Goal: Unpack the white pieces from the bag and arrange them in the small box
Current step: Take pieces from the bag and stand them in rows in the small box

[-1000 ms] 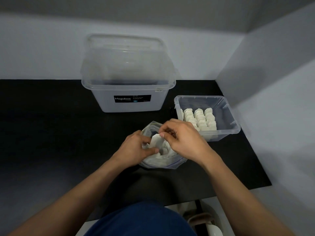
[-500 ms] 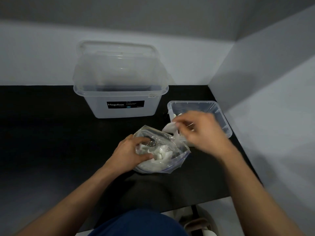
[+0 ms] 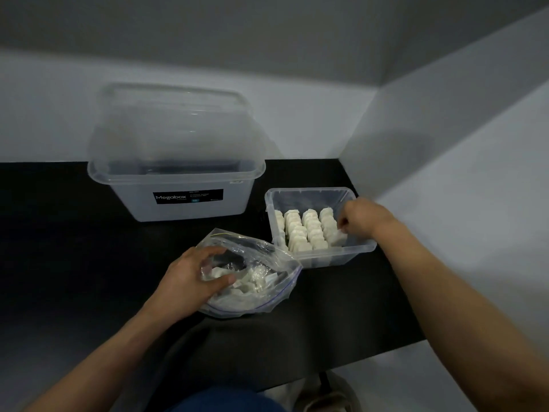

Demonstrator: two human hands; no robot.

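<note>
A clear zip bag (image 3: 261,295) lies on the black table, with several white pieces (image 3: 252,282) inside it. My left hand (image 3: 193,278) grips the bag's open mouth on its left side. To the right stands the small clear box (image 3: 310,194), holding rows of white pieces (image 3: 306,230) set upright. My right hand (image 3: 361,220) reaches into the box's right side, fingers pinched on a white piece (image 3: 340,237) at the near end of the rightmost row.
A large clear Megabox tub (image 3: 178,173) with its lid on stands behind the bag. White walls close in the table (image 3: 59,248) at the back and right. The table's front edge runs just below the bag.
My right hand lifted a white piece out of the bag and carried it right into the small box. My left hand stayed on the bag.
</note>
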